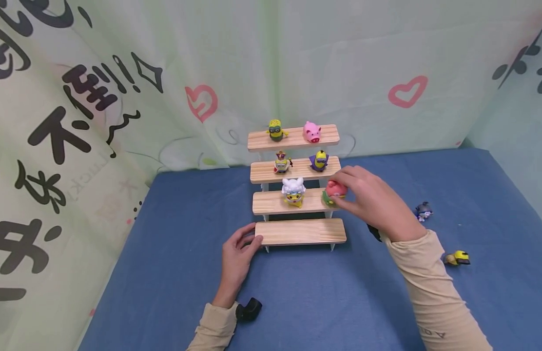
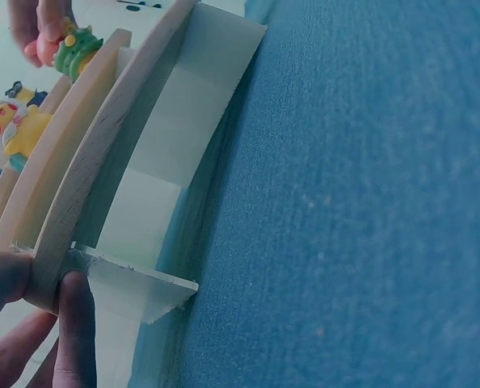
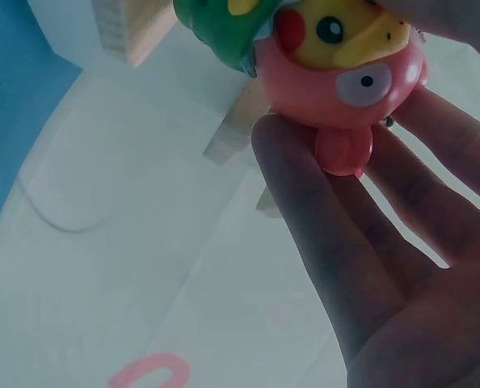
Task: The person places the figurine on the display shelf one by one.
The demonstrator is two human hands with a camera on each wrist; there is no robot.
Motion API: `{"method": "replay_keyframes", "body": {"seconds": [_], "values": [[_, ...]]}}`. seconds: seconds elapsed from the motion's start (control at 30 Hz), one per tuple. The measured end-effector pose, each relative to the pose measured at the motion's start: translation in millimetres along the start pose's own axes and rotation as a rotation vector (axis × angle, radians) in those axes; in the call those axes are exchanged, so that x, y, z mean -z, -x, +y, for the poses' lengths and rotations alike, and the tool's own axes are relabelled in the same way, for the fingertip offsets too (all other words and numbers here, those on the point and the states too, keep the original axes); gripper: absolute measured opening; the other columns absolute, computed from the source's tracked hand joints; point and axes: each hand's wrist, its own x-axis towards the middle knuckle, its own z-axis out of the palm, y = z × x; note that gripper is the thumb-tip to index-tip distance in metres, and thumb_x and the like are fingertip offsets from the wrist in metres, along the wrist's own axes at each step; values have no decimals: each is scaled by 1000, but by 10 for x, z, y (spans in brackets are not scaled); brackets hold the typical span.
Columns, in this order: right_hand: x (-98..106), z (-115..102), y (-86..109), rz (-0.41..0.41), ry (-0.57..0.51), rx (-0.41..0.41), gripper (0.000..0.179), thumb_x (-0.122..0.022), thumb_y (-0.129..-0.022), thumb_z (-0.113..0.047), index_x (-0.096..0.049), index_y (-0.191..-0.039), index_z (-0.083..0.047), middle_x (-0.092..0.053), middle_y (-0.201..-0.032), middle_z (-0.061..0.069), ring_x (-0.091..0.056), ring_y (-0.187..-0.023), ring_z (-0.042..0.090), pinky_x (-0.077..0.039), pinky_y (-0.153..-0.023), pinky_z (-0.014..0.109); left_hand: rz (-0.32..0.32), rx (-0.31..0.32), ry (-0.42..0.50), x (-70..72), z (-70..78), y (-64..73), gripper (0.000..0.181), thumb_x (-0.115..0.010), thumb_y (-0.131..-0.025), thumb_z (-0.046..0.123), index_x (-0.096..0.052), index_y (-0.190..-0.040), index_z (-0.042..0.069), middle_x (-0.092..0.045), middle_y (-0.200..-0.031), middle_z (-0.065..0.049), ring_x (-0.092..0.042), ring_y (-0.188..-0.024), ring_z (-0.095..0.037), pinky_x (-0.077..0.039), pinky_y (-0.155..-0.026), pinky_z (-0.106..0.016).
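A tiered display stand with light wooden shelves [image 1: 300,232] stands on the blue cloth. My right hand [image 1: 378,200] holds a figurine with a pink hood and green lower body [image 1: 336,190] at the right end of the second shelf from the bottom. In the right wrist view the figurine's yellow face [image 3: 337,36] and pink hood show between thumb and fingers. My left hand [image 1: 239,256] grips the left end of the lowest shelf, thumb and fingers round the board [image 2: 50,279]. Beside the held figurine, on the same shelf, stands a yellow figurine with a fluffy white hood [image 1: 293,192].
Higher shelves carry a green-and-yellow minion figurine [image 1: 276,130], a pink pig [image 1: 312,131], a crowned figurine [image 1: 281,162] and a purple-caped one [image 1: 319,161]. Right of the stand, a grey figurine [image 1: 423,211] and a yellow-and-black one [image 1: 457,258] lie on the cloth. A printed curtain [image 1: 341,73] hangs behind.
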Motion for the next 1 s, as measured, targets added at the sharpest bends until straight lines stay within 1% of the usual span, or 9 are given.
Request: {"method": "replay_keyframes", "body": {"seconds": [0.2,0.43,0.6,0.83,1.0], "values": [[-19,-21,-51,-19,-3,-20,30,-81,-82,-13,-70,-108,-2,-66,-104,13,-58,-95,26,-54,-81,45,-5,12,9,-4,-11,-12,41,-75,-89,12,-64,-128,3,-67,-122,-16,-70,-98,-25,-57,-80,-21],[-36,-33,-86,-39,4,-42,31,-80,-83,-14,-69,-109,-1,-66,-104,13,-59,-95,27,-53,-81,45,-10,-4,24,-6,-31,-22,40,-73,-91,11,-63,-128,-1,-66,-122,-20,-70,-99,-29,-57,-79,-20],[-67,-54,-116,-50,-3,-70,35,-81,-84,-16,-69,-113,-1,-67,-109,15,-59,-99,28,-54,-85,45,-8,-4,19,-1,-32,-19,41,-73,-90,11,-63,-128,0,-66,-122,-20,-70,-98,-27,-57,-79,-20],[-96,-69,-136,-30,-16,-68,37,-81,-83,-16,-70,-115,-2,-67,-110,16,-60,-100,30,-53,-85,46,-8,-3,9,1,-26,-23,41,-74,-90,12,-64,-128,2,-67,-122,-17,-70,-96,-21,-57,-79,-22],[-109,-74,-144,-22,-25,-88,38,-83,-82,-17,-70,-114,-2,-67,-108,15,-60,-98,30,-52,-83,46,-9,-8,8,8,-34,-22,41,-74,-90,11,-64,-128,1,-67,-122,-18,-70,-97,-24,-57,-80,-21]]}}
